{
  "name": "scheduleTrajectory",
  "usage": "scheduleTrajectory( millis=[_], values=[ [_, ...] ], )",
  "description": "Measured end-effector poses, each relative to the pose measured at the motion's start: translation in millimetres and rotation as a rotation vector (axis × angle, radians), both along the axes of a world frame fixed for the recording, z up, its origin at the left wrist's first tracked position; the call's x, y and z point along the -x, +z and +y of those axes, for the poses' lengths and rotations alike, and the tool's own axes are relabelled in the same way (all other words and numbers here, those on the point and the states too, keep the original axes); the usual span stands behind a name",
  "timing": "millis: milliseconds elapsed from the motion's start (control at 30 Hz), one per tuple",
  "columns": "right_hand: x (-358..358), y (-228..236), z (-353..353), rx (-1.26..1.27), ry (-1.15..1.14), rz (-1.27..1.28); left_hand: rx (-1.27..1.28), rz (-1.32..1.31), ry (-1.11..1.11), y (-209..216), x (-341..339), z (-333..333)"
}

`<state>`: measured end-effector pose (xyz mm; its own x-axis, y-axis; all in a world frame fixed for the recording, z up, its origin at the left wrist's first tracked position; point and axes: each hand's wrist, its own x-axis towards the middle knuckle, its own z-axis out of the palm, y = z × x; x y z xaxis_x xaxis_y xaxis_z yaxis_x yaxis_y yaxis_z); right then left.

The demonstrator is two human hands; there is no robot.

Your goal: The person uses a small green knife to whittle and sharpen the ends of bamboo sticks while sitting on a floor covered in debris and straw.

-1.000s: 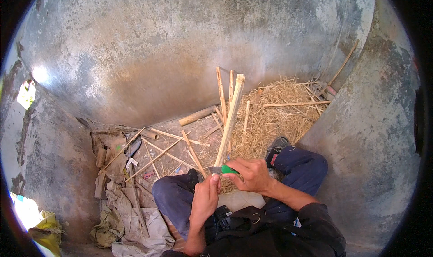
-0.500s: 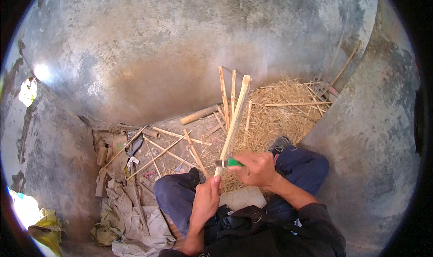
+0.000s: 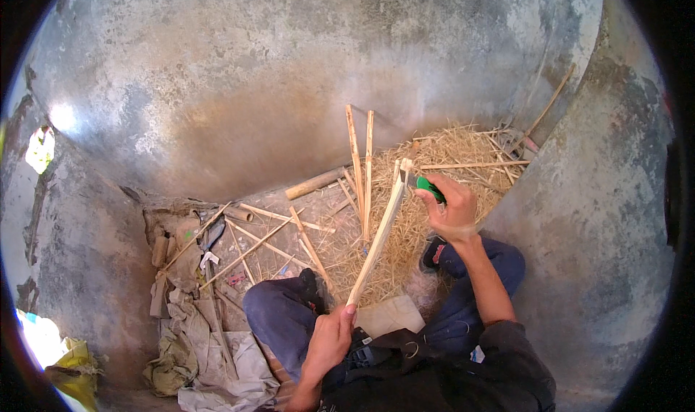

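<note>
My left hand [image 3: 330, 343] is closed around the near end of a pale split bamboo strip [image 3: 378, 245], low in front of my body. The strip slants up and away to the right. Near its far end, a knife with a green handle [image 3: 431, 189] crosses it, the blade lying against the wood. My right hand [image 3: 456, 209] is wrapped round that handle, knuckles up, forearm reaching forward. Part of the blade is hidden behind or against the strip. Between my legs lies a pale flat block [image 3: 391, 316], partly covered by my clothing.
Beyond my knees a heap of straw-like shavings [image 3: 463, 148] spreads against the wall. Two sticks [image 3: 354, 151] stand leaning on the far wall, beside a bamboo tube [image 3: 313, 185]. Several sticks lie crossed at left, near crumpled grey cloth [image 3: 235, 372]. Concrete walls [image 3: 601, 195] close in on both sides.
My right hand has slid the knife forward along the strip, from near my left hand to the far end. The strip's far end has dropped lower in view.
</note>
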<state>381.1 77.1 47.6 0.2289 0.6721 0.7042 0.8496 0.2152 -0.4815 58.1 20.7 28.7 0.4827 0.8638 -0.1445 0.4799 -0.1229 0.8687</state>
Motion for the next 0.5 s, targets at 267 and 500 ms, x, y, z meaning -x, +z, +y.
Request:
scheduleTrajectory(
  millis=[267,500],
  values=[
    [-10,4,3,0.126,0.107,0.176,0.038,-0.017,-0.017,-1,6,4],
    [-20,0,-2,0.534,0.802,0.885,-0.139,0.045,0.068,0,8,11]
  ],
)
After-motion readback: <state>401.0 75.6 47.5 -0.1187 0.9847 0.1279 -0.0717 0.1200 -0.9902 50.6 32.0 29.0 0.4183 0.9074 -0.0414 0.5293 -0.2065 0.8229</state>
